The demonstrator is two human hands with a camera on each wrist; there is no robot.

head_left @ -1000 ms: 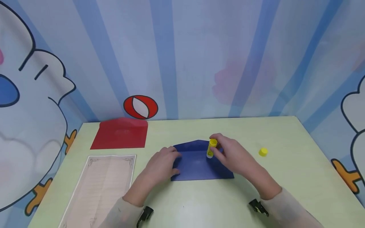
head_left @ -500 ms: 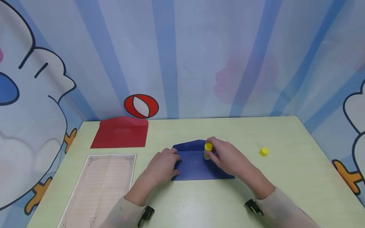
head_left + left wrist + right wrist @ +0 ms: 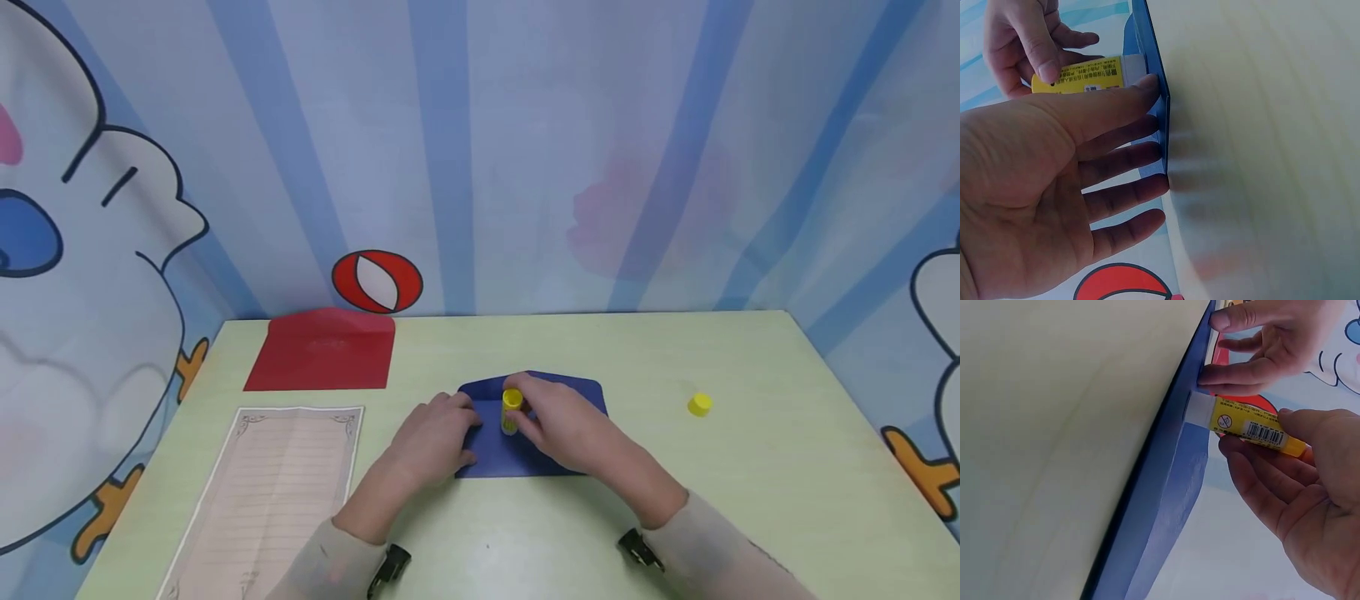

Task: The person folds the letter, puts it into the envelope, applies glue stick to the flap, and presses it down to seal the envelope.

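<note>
A dark blue envelope (image 3: 487,454) lies on the table with its flap opened away from the person. My right hand (image 3: 564,423) pinches a yellow glue stick (image 3: 511,414) between thumb and fingers. The glue stick (image 3: 1247,425) stands upright, its white end down against the envelope (image 3: 1175,456) in the right wrist view. With straight, spread fingers my left hand (image 3: 435,442) presses on the envelope's left edge. Its thumb and fingertips touch the paper in the left wrist view, where the left hand (image 3: 1041,187) partly covers the glue stick (image 3: 1085,75).
A yellow cap (image 3: 700,405) lies on the table to the right. At the back left is a red envelope (image 3: 322,354). A lined sheet of paper with an ornate border (image 3: 270,500) lies left of the left arm. A patterned blue wall (image 3: 517,167) rises behind the table.
My right hand has moved left across the blue envelope with the glue stick, from its right part toward the left hand. The left hand has stayed at the envelope's left edge.
</note>
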